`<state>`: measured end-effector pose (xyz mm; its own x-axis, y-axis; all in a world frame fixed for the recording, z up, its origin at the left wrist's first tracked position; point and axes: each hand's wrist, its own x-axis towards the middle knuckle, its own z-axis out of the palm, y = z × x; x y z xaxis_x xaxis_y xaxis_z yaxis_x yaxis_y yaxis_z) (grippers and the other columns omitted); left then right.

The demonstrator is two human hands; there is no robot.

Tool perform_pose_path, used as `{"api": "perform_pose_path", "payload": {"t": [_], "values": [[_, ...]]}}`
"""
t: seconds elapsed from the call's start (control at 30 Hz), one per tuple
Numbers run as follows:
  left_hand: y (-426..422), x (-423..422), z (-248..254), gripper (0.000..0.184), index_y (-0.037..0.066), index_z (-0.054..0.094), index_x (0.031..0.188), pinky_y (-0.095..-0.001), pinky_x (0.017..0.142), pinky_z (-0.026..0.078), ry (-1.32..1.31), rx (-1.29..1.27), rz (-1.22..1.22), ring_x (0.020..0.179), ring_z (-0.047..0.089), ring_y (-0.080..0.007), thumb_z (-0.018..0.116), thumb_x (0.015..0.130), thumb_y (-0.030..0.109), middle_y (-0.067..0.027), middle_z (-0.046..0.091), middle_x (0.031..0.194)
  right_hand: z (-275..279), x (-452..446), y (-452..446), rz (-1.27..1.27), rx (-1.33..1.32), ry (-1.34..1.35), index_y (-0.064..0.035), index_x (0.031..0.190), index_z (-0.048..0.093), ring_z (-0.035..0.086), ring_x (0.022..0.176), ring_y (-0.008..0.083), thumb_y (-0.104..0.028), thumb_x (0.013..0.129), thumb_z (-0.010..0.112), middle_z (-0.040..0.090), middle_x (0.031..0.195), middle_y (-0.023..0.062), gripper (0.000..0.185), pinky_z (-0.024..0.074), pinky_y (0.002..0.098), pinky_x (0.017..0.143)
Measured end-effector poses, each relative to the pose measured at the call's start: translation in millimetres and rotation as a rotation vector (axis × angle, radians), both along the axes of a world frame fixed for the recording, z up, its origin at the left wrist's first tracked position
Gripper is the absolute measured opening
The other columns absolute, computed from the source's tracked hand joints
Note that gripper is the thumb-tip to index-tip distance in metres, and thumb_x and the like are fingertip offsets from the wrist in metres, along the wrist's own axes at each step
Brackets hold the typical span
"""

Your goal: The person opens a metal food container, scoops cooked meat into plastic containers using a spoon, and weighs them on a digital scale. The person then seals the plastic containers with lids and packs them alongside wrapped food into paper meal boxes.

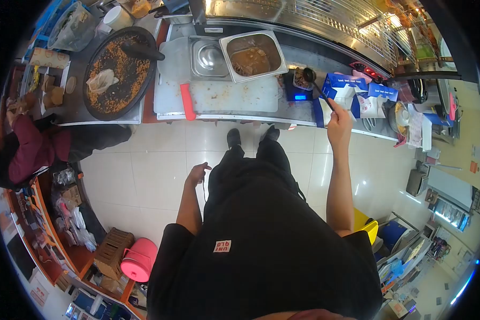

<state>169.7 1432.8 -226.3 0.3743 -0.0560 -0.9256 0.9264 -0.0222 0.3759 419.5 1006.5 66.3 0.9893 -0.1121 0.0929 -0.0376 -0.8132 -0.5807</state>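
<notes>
My right hand (339, 124) is closed around the handle of a black ladle (310, 76). The ladle's bowl is over a small container of brown food (301, 80), which sits on a scale (297, 96) with a lit blue display. My left hand (198, 174) hangs low by my side, away from the counter, fingers loosely bent and apart, with nothing visible in it. Beside the scale stand blue-and-white paper boxes (348, 88), partly under my right hand. A steel pan (277, 47) of brown liquid and meat lies left of the scale.
A red-handled tool (187, 101) lies on a white cutting board (240, 98). A smaller steel pan (208, 57) is behind it. At the left, a large round dark pan (104, 50) holds orange crumbs and a cloth. A co-worker's maroon sleeve (29, 141) is at far left.
</notes>
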Motion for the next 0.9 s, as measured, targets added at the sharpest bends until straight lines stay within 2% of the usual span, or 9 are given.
{"api": "perform_pose_path", "payload": {"t": [0.07, 0.17, 0.4, 0.67, 0.77, 0.9], "values": [[-2.5, -0.5, 2.2, 0.042, 0.005, 0.07, 0.101, -0.029, 0.038, 0.022, 0.012, 0.008, -0.001, 0.04, 0.027, -0.0097, 0.046, 0.1, 0.04, 0.0053, 0.03, 0.051, -21.9, 2.4, -7.2, -0.01, -0.014, 0.013, -0.0078, 0.12, 0.069, 0.06, 0.088, 0.0368, 0.002, 0.089, 0.047, 0.059, 0.091, 0.0215, 0.039, 0.0471, 0.0428, 0.082], [-4.5, 1.2, 6.8, 0.043, 0.005, 0.07, 0.101, -0.0287, 0.038, 0.022, 0.009, -0.016, 0.035, 0.04, 0.026, -0.0097, 0.046, 0.1, 0.04, 0.0054, 0.029, 0.051, -25.9, 4.2, -11.1, 0.002, -0.047, 0.009, -0.0064, 0.118, 0.069, 0.061, 0.089, 0.0379, 0.001, 0.089, 0.046, 0.062, 0.093, 0.0232, 0.038, 0.0469, 0.0434, 0.081], [-7.0, 7.5, 2.0, 0.044, 0.006, 0.07, 0.101, -0.0298, 0.039, 0.024, 0.004, -0.042, 0.02, 0.041, 0.028, -0.0101, 0.045, 0.101, 0.042, 0.0054, 0.031, 0.051, 27.6, 3.0, 2.8, 0.001, 0.016, -0.029, -0.0072, 0.119, 0.068, 0.06, 0.085, 0.0356, 0.001, 0.09, 0.046, 0.06, 0.09, 0.021, 0.037, 0.0468, 0.0427, 0.08], [-3.8, 8.2, 3.4, 0.043, 0.007, 0.07, 0.101, -0.0303, 0.039, 0.025, -0.012, -0.039, 0.024, 0.039, 0.029, -0.01, 0.044, 0.101, 0.042, 0.0056, 0.034, 0.048, 19.2, 7.3, 1.8, 0.028, -0.093, -0.06, -0.0125, 0.121, 0.068, 0.058, 0.084, 0.0341, 0.0, 0.092, 0.047, 0.057, 0.091, 0.0192, 0.039, 0.0469, 0.0417, 0.077], [-3.9, 7.9, 4.4, 0.044, 0.004, 0.07, 0.105, -0.0308, 0.039, 0.023, -0.026, 0.019, -0.013, 0.04, 0.026, -0.0108, 0.045, 0.101, 0.04, 0.0046, 0.028, 0.051, 20.8, 7.3, 1.8, 0.021, -0.099, -0.044, -0.0128, 0.122, 0.068, 0.058, 0.084, 0.0345, 0.0, 0.092, 0.047, 0.056, 0.092, 0.0203, 0.039, 0.0472, 0.0418, 0.077], [-2.2, 10.2, 6.0, 0.042, 0.008, 0.07, 0.102, -0.0298, 0.041, 0.024, 0.038, -0.011, -0.005, 0.041, 0.03, -0.0098, 0.045, 0.1, 0.042, 0.0056, 0.033, 0.049, 21.3, 7.5, 1.1, 0.01, -0.096, -0.032, -0.0127, 0.122, 0.068, 0.058, 0.083, 0.0347, 0.0, 0.092, 0.047, 0.056, 0.092, 0.0209, 0.039, 0.0474, 0.0417, 0.078]]}}
